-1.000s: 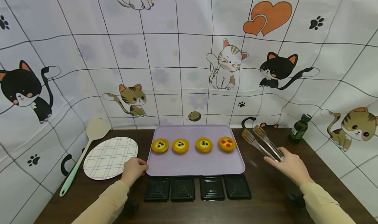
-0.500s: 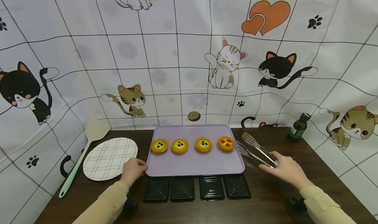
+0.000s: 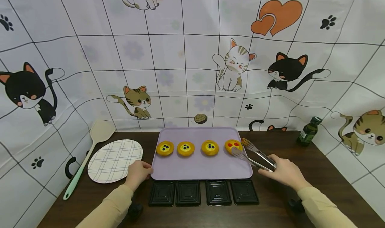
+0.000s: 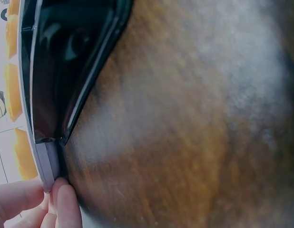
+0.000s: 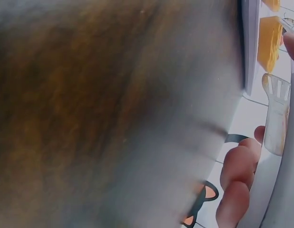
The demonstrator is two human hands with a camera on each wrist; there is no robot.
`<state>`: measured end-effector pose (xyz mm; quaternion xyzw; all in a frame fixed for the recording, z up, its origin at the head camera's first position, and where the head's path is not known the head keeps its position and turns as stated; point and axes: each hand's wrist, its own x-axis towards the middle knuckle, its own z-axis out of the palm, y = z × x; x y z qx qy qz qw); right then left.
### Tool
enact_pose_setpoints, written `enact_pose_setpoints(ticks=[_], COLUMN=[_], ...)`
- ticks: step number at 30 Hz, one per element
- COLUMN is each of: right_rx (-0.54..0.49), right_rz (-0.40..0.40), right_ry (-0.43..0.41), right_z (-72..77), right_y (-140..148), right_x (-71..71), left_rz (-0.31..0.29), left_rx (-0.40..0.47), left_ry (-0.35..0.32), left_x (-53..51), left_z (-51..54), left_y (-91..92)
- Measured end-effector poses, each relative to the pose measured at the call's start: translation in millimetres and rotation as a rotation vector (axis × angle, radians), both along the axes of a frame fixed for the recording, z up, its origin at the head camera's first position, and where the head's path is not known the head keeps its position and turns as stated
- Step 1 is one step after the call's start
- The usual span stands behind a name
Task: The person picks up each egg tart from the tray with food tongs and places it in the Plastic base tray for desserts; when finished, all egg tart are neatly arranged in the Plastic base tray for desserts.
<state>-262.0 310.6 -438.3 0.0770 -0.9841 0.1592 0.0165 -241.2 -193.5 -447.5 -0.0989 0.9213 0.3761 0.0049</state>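
Our left hand (image 3: 139, 174) pinches the tray (image 3: 201, 170), our right hand (image 3: 285, 173) grips parted tongs (image 3: 261, 153) at the red-dotted tart (image 3: 231, 144), right of frame centre, and we judge no tart lifted yet.

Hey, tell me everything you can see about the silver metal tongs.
The silver, metal-looking tongs have two long arms with slotted, flattened ends, spread apart. The person's right hand grips them at a slant, ends pointing toward the round, red-spotted yellow tart on the rectangular lilac tray. One end overlaps the tart in the head view; contact is unclear.
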Motion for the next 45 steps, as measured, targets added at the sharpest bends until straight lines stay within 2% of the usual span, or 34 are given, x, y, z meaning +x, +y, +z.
enact_pose_setpoints(ticks=[11, 17, 28, 32, 45], right_rx=[0.031, 0.04, 0.003, -0.006, -0.007], right_rz=[0.005, 0.0, -0.011, -0.011, -0.015], right_ry=[0.032, 0.022, 0.032, 0.039, 0.03], right_z=[-2.5, -4.1, -2.7, -0.3, 18.0], right_y=[-2, -2, -1, 2, 7], right_x=[-7.0, -9.1, -9.2, -2.1, 37.3], left_rz=[-0.008, -0.009, -0.006, -0.006, 0.009], left_rx=[0.007, 0.01, 0.033, 0.047, 0.037], left_ry=[0.016, 0.008, 0.002, -0.009, -0.007], left_x=[-0.8, -3.1, -5.1, -4.2, -1.5], left_z=[-1.1, -1.0, -1.7, -2.8, -4.3], left_y=[3.8, 6.3, 9.5, 8.8, -2.9])
